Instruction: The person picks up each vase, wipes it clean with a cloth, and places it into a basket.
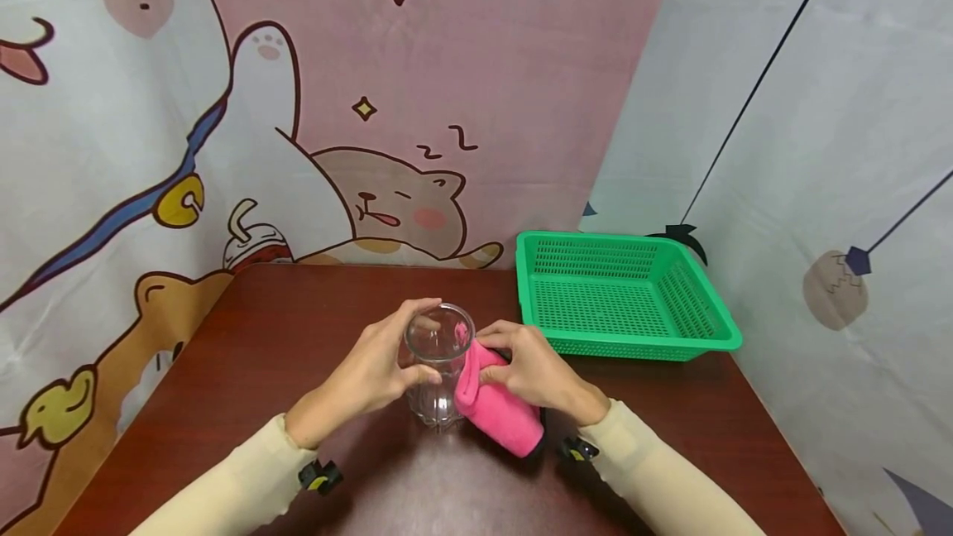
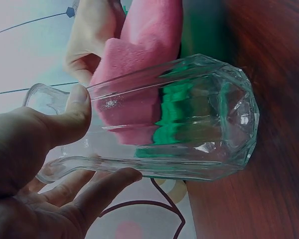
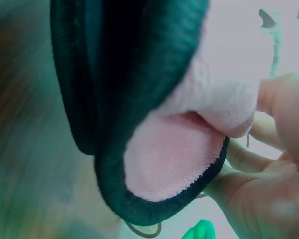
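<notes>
A clear glass vase (image 1: 434, 394) with a flared rim and a faceted base is near the middle of the table. My left hand (image 1: 372, 366) grips its neck from the left, thumb in front and fingers behind. In the left wrist view the vase (image 2: 204, 149) lies sideways across the picture. My right hand (image 1: 542, 368) pinches a folded pink cloth (image 1: 508, 420) against the right side of the vase, just below the rim. Dark edging runs around the cloth (image 3: 169, 154) in the right wrist view. Part of the right fingers is hidden behind the cloth.
A green plastic basket (image 1: 716, 304) with perforated walls stands at the back right of the dark red wooden table (image 1: 283, 329). Behind the table hangs a cartoon-printed curtain (image 1: 521, 64), which also runs along both sides.
</notes>
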Available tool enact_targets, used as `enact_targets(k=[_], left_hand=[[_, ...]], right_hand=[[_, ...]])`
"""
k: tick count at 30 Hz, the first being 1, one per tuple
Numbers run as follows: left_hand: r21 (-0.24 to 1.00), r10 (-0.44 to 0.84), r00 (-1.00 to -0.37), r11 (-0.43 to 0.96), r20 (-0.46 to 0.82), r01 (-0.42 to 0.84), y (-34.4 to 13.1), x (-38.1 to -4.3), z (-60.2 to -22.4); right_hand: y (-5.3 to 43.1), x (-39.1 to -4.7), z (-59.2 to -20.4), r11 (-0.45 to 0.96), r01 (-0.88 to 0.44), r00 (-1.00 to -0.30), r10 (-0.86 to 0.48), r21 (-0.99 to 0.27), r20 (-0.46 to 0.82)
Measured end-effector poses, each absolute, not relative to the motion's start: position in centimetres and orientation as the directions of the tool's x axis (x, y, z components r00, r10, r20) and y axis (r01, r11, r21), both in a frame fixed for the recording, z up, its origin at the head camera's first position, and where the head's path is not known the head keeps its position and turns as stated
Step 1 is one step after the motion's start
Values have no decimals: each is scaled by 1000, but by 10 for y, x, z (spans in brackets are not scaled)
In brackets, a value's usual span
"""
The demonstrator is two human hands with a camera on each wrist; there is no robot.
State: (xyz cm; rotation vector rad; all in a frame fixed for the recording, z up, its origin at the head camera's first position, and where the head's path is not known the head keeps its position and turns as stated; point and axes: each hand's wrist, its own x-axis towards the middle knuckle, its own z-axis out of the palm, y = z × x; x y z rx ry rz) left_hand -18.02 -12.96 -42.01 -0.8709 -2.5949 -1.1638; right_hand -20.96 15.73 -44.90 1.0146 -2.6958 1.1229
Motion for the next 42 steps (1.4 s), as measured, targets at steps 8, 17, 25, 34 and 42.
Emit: enact_targets(k=[8, 17, 25, 34, 42], left_hand=[[622, 450, -807, 521, 382, 584, -131, -181, -420], [600, 453, -799, 532, 394, 598, -131, -182, -420], [599, 453, -797, 530, 399, 601, -131, -181, -419], [603, 459, -796, 524, 395, 602, -129, -182, -421], [610, 458, -800, 523, 387, 595, -128, -182, -421]], right_hand=[[155, -210, -438, 497, -577, -794, -527, -649, 303], [155, -211, -430, 460, -553, -807, -501, -695, 312], [157, -212, -428, 388, -535, -811, -484, -751, 328], [163, -210, -428, 325, -510, -815, -478, -796, 327], [169, -210, -423, 318, -482, -841, -430, -816, 328]])
